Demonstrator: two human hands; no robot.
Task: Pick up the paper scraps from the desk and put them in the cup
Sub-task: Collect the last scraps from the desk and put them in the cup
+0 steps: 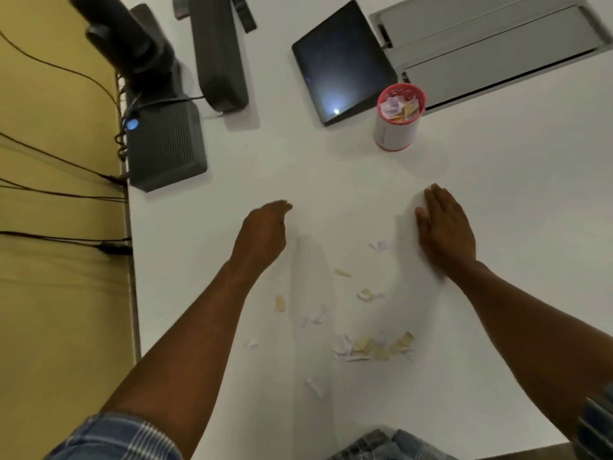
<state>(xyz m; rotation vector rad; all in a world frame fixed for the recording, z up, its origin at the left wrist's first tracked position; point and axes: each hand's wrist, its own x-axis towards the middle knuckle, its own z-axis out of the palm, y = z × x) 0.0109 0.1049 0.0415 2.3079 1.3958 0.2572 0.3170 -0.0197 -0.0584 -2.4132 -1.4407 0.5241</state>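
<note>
Scraps (368, 346) (pastel), between, nearer than, both hands

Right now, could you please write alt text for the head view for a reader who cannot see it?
Two bare hands hover over a white desk, the left hand loosely curled and the right hand flat, with paper scraps scattered between the forearms. Farther back, a pink-rimmed cup already holds scraps, beside a dark tablet.
</note>
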